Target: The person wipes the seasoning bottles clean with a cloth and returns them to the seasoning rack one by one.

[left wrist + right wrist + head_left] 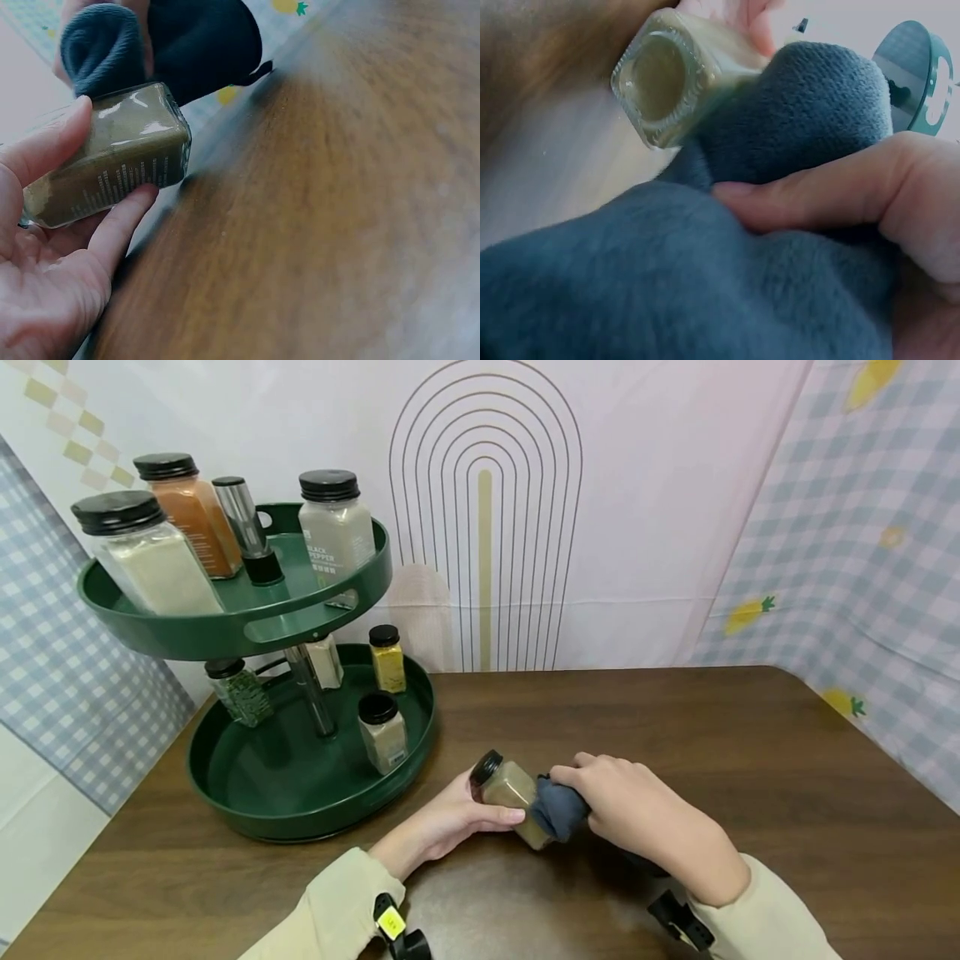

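Note:
My left hand (pixel 457 817) grips a square glass spice jar (pixel 512 785) with a black lid, tilted above the table. Tan powder fills much of it, and small printed text shows on its side in the left wrist view. In my right hand (pixel 626 802) is a bunched dark blue-grey cloth (pixel 558 808), pinched between thumb and fingers. The cloth (pixel 802 112) touches the side of the jar (pixel 697 75) near its base. A loose part of the cloth (pixel 202 45) hangs below the right hand.
A two-tier green turntable rack (pixel 307 814) stands at the left. Its upper tray (pixel 202 639) carries large jars, including an orange one (pixel 197 522), and a metal-topped bottle (pixel 247 527). Small spice jars, one yellow (pixel 387 660), stand below. The wooden table (pixel 600 710) meets a patterned cloth backdrop.

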Demonstrator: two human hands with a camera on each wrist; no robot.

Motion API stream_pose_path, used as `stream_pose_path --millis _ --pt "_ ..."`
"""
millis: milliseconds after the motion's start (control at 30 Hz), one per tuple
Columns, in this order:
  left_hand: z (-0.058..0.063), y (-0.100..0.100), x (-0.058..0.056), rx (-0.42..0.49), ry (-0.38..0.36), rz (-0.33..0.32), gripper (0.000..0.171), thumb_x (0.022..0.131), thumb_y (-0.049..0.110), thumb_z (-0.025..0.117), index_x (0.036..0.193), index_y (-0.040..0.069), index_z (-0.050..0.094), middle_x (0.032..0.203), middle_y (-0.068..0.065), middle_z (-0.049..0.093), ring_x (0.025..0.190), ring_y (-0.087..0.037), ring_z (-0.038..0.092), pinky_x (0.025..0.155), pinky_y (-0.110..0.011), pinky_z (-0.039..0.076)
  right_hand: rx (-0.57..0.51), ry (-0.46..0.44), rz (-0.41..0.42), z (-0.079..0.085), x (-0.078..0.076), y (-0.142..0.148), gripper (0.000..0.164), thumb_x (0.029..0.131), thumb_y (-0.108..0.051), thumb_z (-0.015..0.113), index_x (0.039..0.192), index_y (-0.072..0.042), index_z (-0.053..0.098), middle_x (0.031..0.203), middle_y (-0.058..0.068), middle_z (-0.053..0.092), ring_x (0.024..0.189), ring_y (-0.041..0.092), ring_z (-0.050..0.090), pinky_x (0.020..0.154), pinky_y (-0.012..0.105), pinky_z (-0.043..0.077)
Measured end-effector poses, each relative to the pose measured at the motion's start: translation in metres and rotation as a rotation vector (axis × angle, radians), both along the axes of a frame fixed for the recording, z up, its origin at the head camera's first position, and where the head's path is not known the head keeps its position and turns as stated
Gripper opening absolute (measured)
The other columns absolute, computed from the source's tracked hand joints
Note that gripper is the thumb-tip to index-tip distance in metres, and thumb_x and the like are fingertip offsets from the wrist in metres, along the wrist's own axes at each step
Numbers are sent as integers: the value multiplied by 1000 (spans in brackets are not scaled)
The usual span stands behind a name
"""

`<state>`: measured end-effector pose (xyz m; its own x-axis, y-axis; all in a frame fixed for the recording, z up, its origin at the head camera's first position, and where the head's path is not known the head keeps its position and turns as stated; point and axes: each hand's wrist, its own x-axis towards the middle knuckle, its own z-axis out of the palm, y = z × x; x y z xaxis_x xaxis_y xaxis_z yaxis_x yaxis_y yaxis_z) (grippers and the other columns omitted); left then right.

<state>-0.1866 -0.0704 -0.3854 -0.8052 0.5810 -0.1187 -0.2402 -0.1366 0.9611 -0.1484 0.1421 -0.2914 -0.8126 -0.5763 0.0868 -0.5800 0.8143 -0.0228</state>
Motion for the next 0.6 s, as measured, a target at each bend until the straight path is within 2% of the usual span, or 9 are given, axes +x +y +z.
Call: stream_pose_path --millis 167,267,333,433,500,600 --pt "0 -1 0 10 17 -5 59 78 7 73 127 2 41 110 -7 60 95 -15 60 81 -32 52 31 -43 -37 -1 -1 6 36 67 11 65 82 -21 58 73 -2 51 62 16 51 49 31 37" --pt "-1 -1 0 10 19 -7 58 77 8 73 126 3 42 110 -6 60 96 -16 60 82 -33 52 71 -85 -83 1 -1 9 33 71 10 65 79 -22 57 74 -1 53 64 16 50 51 32 36" --pt "-2 -1 0 9 23 -11 58 77 8 73 126 3 42 110 -6 60 97 -16 60 82 -34 52 79 -68 -100 4 -1 12 33 71 9 65 80 -22 57 75 -1 53 64 16 50 51 32 36" --pt "-3 0 -1 11 28 -19 57 78 8 73 126 2 42 110 -6 61 96 -16 61 83 -35 52 23 30 -95 9 -2 14 36 69 8 65 91 -20 61 80 0 55 66 17 54 49 32 38" --pt "-3 1 -1 12 22 -27 59 78 8 72 128 2 41 111 -7 60 96 -16 61 84 -36 52 -63 119 -58 10 -2 11 39 69 6 64 99 -18 62 85 0 58 69 17 58 51 33 43" --pt "-1 1 -2 19 15 -38 65 79 6 71 134 6 37 118 -8 57 99 -16 60 85 -37 51 -207 187 7 6 -3 1 45 71 5 64 109 -18 61 96 0 61 78 17 62 60 36 49"
